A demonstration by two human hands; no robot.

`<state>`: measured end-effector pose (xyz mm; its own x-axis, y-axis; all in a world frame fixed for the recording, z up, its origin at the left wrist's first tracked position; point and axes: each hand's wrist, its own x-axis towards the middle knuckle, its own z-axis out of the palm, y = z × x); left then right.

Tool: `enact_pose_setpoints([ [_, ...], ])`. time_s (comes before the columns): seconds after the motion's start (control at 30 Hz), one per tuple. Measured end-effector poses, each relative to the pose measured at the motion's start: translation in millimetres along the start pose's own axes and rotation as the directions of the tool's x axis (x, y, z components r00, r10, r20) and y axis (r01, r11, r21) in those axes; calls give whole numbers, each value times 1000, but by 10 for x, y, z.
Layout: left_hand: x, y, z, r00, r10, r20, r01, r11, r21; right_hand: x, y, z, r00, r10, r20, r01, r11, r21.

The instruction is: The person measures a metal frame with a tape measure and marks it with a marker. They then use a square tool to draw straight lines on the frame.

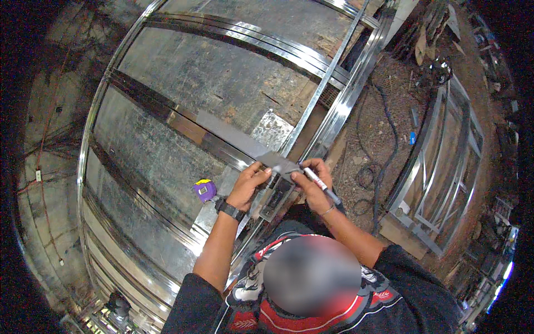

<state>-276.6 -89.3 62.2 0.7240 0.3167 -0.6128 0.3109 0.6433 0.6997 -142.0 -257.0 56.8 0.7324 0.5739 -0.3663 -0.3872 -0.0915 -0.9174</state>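
Observation:
A long grey flat strip point(236, 135) lies slantwise over the metal frame, its near end between my hands. My left hand point(248, 188) is closed on that end, thumb on top, with a dark watch on the wrist. My right hand point(316, 186) is closed around a white marker point(316, 179), and its fingertips also touch the strip's end. Left of my left hand, a purple and yellow tape measure point(205, 190) sits on the sheet surface. Below the strip's end, a dark piece of metal section point(272, 204) shows between my hands.
Shiny metal rails point(245, 36) cross the large dark panel point(178, 61). A thin metal bar point(325, 78) runs along the right side. On the floor at right lie a black cable point(392, 131), a small blue object point(412, 138) and a welded metal frame point(436, 172).

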Motion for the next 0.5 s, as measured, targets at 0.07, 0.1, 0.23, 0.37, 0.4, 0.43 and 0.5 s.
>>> enact_pose_setpoints([
  [0.07,-36,249,195,998,-64,1,64,997,36,107,-46,-54,997,-77,-31,79,995,59],
  [0.1,54,213,126,995,-92,37,88,992,93,190,-11,-108,998,-45,-43,47,998,34],
  [0.23,328,235,29,992,-125,18,120,978,173,408,-143,-193,1000,20,-15,-17,974,224],
  [0.37,452,448,296,997,26,-69,-3,949,316,555,-215,-217,999,36,19,-39,974,222],
  [0.4,501,500,283,998,-20,-55,40,919,393,563,-216,-217,998,60,32,-66,966,248],
  [0.43,525,533,290,997,-66,-46,80,881,467,554,-213,-195,995,83,47,-93,957,273],
  [0.5,518,565,452,985,-83,-148,120,957,265,559,-248,-173,988,131,80,-150,941,302],
])
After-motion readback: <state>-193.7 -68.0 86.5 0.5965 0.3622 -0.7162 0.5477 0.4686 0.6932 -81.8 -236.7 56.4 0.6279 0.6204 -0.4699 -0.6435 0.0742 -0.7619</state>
